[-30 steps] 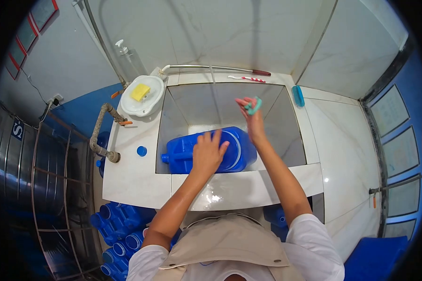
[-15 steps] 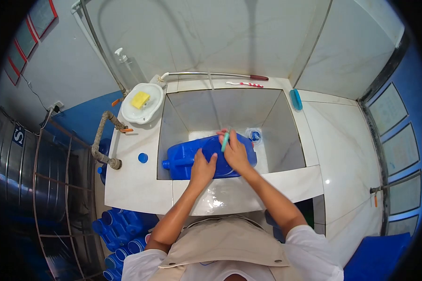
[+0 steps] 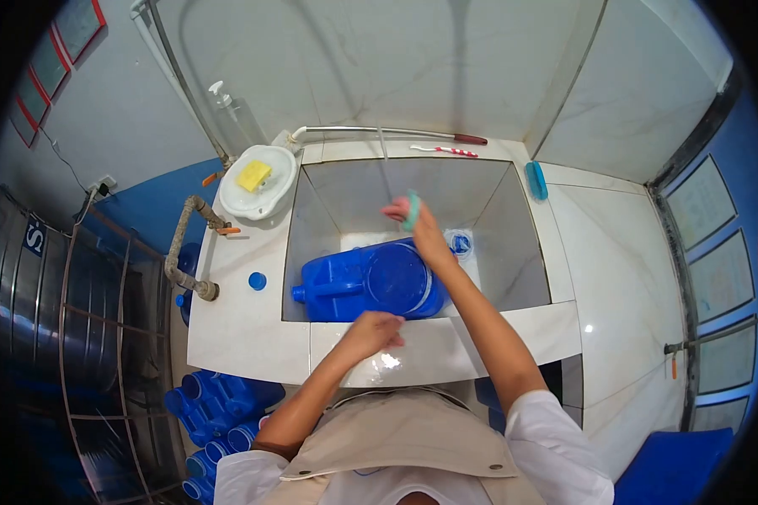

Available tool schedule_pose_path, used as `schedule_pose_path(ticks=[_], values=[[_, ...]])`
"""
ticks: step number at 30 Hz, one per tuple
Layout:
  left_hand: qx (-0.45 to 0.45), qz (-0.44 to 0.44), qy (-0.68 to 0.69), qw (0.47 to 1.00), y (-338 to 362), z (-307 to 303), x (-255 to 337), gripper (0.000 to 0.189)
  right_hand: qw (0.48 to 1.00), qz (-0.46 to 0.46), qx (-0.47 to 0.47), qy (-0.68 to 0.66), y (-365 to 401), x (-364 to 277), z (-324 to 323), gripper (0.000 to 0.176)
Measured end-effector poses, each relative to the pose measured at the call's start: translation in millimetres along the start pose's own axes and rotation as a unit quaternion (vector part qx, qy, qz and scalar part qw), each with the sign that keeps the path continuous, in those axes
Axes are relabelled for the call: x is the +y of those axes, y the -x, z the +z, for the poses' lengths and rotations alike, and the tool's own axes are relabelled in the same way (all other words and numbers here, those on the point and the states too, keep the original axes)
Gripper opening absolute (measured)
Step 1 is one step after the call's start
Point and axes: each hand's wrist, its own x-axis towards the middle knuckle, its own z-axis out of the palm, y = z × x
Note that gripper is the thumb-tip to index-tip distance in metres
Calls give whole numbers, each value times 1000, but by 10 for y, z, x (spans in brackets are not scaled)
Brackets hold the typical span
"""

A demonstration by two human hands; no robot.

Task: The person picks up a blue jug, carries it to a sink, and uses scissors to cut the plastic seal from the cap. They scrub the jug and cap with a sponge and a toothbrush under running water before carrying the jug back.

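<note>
A blue water jug [image 3: 333,290] lies on its side in the sink [image 3: 526,269], its small spout facing left and a round blue lid [image 3: 397,276] facing up. My right hand [image 3: 419,220] is raised above the jug's far side, closed around a curved pale-green thing [image 3: 412,210] whose exact kind I cannot make out. A thin line of water or a spout [image 3: 384,143] comes down just behind that hand. My left hand [image 3: 373,335] is over the sink's front rim, close to the jug, with loosely bent fingers and nothing in them.
A white basin [image 3: 257,202] with a yellow sponge [image 3: 253,175] stands at back left. Nearby are a pipe [image 3: 177,248] and a blue cap [image 3: 257,281]. A long-handled tool [image 3: 396,131], red-white toothbrush [image 3: 446,151] and teal brush [image 3: 536,181] line the edges. Blue jugs [image 3: 219,408] stand below left.
My right hand has lifted off the jug and away from me with the pale-green thing. My left hand has let go of the jug and drawn back to the front rim, exposing the round lid.
</note>
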Motion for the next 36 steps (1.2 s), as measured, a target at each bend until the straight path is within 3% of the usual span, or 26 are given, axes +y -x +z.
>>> schedule_pose_path(ticks=[1, 3, 5, 6, 8, 10, 12, 14, 16, 17, 18, 19, 20, 21, 22, 23, 25, 27, 28, 29, 30, 31, 33, 36], values=[[94, 150, -113, 978, -84, -103, -114, 24, 996, -31, 75, 31, 247, -36, -56, 33], [211, 229, -78, 947, -206, -186, 121, 27, 977, 15, 162, 135, 810, -213, -57, 33], [349, 373, -245, 824, -483, -231, 259, 36, 973, -17, 212, 87, 1214, -114, 203, 41], [348, 374, -245, 824, -577, -218, 225, 36, 973, -17, 213, 88, 1249, -54, 295, 41], [269, 314, -222, 883, -768, -181, 154, 45, 953, -41, 209, 213, 1248, 52, 451, 52], [302, 290, -222, 881, -794, -133, 53, 49, 921, -65, 253, 287, 1068, -54, 490, 49], [327, 203, -225, 895, -774, -172, 0, 54, 941, 58, 172, 285, 835, -236, 402, 41], [326, 197, -255, 889, -735, -211, -168, 54, 932, 5, 165, 322, 564, -157, 293, 35], [235, 92, -92, 963, -624, -243, -231, 55, 974, 93, -38, 205, 245, -121, 178, 36], [238, 95, -94, 962, -556, -224, -220, 55, 964, 118, -122, 204, 137, -189, 172, 39], [199, 37, 64, 977, -372, -142, -80, 54, 964, 114, -123, 205, 32, -229, 201, 39], [155, -22, 220, 963, -249, -77, 3, 53, 945, 141, -233, 184, -68, -244, 253, 40], [158, -21, 221, 962, -208, -46, -19, 53, 912, 166, -341, 160, -175, -251, 324, 42], [104, -3, 315, 943, -170, -13, -64, 52, 877, 213, -416, 113, -301, -184, 415, 42], [49, 12, 404, 913, -92, 23, -18, 51, 876, 214, -418, 109, -361, -193, 541, 42], [77, 0, 434, 898, 15, 87, 18, 46, 854, 248, -443, 110, -387, -198, 658, 40], [92, 19, 409, 908, 230, -105, 148, 43, 827, 280, -474, 111, -387, -339, 765, 38], [114, 112, 354, 921, 291, -358, 150, 29, 889, 225, -398, -6, -363, -550, 755, 33], [126, 115, 360, 917, 327, -449, 197, 29, 929, 178, -319, -65, -313, -577, 763, 31], [146, 182, 275, 933, 355, -550, 284, 27, 955, 130, -235, -123, -248, -618, 754, 28], [164, 245, 185, 937, 372, -643, 353, 24, 979, 117, -153, -64, -202, -753, 708, 27], [172, 250, 188, 934, 369, -725, 380, 24, 993, 99, -68, -4, -152, -922, 643, 27], [307, 326, -2, 894, 336, -846, 423, 23, 987, 95, -116, 60, 53, -1142, 513, 36], [384, 346, -105, 849, 300, -911, 521, 23, 911, 304, -258, -105, 484, -1203, 498, 52]])
